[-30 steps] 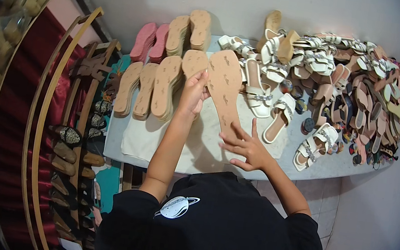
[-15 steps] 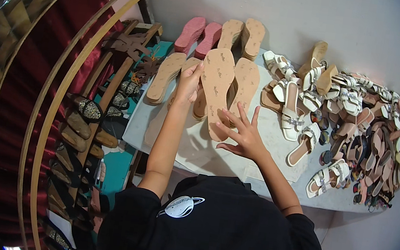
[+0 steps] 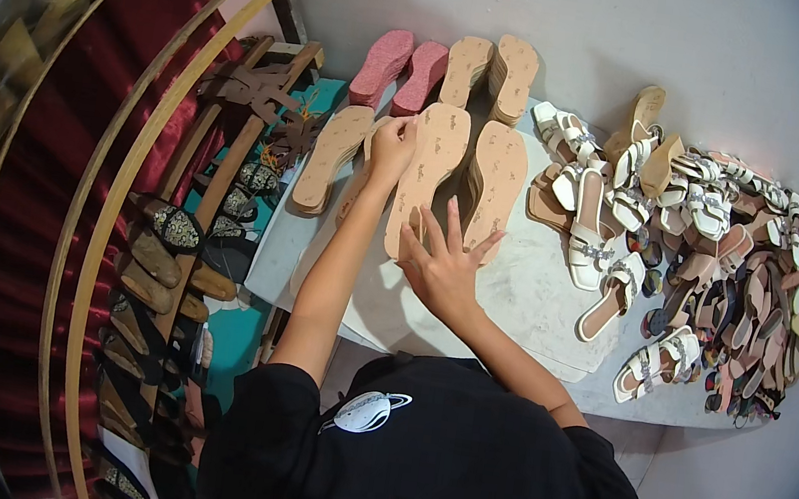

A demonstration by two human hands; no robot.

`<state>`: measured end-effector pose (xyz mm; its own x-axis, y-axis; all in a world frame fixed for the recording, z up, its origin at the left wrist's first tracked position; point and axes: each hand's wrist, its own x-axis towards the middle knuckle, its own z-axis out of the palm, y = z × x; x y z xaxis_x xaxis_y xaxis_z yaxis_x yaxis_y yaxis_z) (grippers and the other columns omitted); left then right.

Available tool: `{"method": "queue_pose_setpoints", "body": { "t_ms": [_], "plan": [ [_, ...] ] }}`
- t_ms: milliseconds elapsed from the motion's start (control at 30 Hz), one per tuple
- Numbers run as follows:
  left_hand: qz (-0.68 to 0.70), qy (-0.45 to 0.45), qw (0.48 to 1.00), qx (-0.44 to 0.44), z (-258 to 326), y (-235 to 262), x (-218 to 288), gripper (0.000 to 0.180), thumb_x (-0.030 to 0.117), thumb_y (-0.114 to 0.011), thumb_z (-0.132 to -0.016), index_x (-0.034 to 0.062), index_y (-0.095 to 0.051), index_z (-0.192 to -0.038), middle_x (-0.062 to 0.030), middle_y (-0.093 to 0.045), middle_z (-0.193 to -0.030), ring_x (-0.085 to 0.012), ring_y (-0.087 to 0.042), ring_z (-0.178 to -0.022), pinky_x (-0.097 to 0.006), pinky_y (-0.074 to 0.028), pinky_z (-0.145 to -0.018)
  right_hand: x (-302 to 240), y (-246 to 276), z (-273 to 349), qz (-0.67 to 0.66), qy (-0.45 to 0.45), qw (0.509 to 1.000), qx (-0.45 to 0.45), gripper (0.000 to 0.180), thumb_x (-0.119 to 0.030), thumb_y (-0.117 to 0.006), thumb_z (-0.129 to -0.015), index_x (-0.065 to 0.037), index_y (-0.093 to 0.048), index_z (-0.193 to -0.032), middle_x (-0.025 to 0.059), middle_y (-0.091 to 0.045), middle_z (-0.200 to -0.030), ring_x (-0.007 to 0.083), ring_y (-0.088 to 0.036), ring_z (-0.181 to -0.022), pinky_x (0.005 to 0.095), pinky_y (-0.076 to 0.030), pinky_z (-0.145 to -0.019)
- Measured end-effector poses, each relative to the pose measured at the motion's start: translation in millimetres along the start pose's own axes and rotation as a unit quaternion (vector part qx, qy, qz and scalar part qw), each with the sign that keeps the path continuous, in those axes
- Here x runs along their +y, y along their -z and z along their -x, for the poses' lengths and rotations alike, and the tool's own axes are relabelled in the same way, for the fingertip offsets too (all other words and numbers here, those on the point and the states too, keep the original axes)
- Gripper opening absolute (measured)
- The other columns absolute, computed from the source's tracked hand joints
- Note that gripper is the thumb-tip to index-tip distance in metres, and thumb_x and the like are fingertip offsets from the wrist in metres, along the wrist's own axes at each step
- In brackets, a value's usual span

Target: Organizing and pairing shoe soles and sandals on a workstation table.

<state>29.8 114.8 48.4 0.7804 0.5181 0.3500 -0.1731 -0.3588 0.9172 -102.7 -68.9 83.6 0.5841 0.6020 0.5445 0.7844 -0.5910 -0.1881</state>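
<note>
A tan, sole-shaped insole [image 3: 441, 144] with small printed marks lies on top of a stack in the middle of the table. My left hand [image 3: 390, 155] is closed at its left edge, fingers curled and fingertips against the rim. Over the narrower lower end, my right hand [image 3: 442, 270] rests with its fingers spread. To the right stands another tan insole stack [image 3: 496, 166]. A further stack [image 3: 333, 155] stands at the left, and one between is partly hidden by my left hand.
Behind are pink sole stacks [image 3: 384, 64] and tan ones [image 3: 514, 73] near the wall. White sandals [image 3: 588, 229] and a big heap of shoe parts [image 3: 765, 308] cover the table's right side. A wooden rack [image 3: 98, 240] with shoes stands at the left.
The insole that was held up and tilted now lies flat on the stack. My right hand has moved left and down onto its lower end; my left hand stays at its left edge.
</note>
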Motion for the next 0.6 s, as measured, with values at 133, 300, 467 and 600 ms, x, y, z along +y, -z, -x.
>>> {"method": "queue_pose_setpoints", "body": {
  "t_ms": [133,300,467,600],
  "plan": [
    [-0.090,-0.028,0.996,-0.011,-4.0,-14.2,14.4,0.029,0.023,-0.051,-0.084,-0.0023,-0.063,-0.090,-0.0199,-0.063,-0.082,-0.0311,-0.062,-0.078,-0.035,-0.046,-0.070,5.2,-9.4,-10.0,0.036,-0.033,0.999,-0.013,0.040,-0.027,-0.070,-0.064,-0.017,-0.061,-0.102,0.0088,-0.040,-0.130,0.0373,-0.021,-0.129,0.0766,0.008,-0.083],
    [-0.140,-0.038,0.989,-0.010,-5.1,-15.6,9.7,0.029,0.025,-0.049,-0.085,0.0007,-0.064,-0.089,-0.0199,-0.062,-0.078,-0.0326,-0.061,-0.075,-0.036,-0.045,-0.067,9.1,-15.5,-13.7,0.064,-0.037,0.997,-0.024,0.035,-0.022,-0.065,-0.067,-0.015,-0.061,-0.101,0.0153,-0.034,-0.134,0.0424,-0.016,-0.129,0.0776,0.005,-0.083],
    [-0.156,-0.044,0.987,-0.011,-4.8,-17.1,-1.1,0.028,0.026,-0.049,-0.086,0.0032,-0.064,-0.087,-0.0197,-0.060,-0.074,-0.0346,-0.060,-0.071,-0.038,-0.044,-0.062,9.7,-19.2,-12.6,0.038,-0.042,0.998,-0.040,0.033,-0.015,-0.058,-0.072,-0.007,-0.056,-0.105,0.0204,-0.029,-0.136,0.0436,-0.016,-0.129,0.0786,0.000,-0.082],
    [-0.156,-0.029,0.987,-0.025,-5.2,-20.4,-5.6,0.028,0.026,-0.048,-0.086,0.0025,-0.064,-0.085,-0.0199,-0.060,-0.073,-0.0350,-0.060,-0.071,-0.038,-0.044,-0.062,11.6,-18.7,-12.3,0.020,-0.050,0.998,-0.039,0.033,-0.015,-0.058,-0.073,-0.008,-0.056,-0.106,0.0207,-0.028,-0.137,0.0434,-0.015,-0.129,0.0783,0.000,-0.082]
  ]
}}
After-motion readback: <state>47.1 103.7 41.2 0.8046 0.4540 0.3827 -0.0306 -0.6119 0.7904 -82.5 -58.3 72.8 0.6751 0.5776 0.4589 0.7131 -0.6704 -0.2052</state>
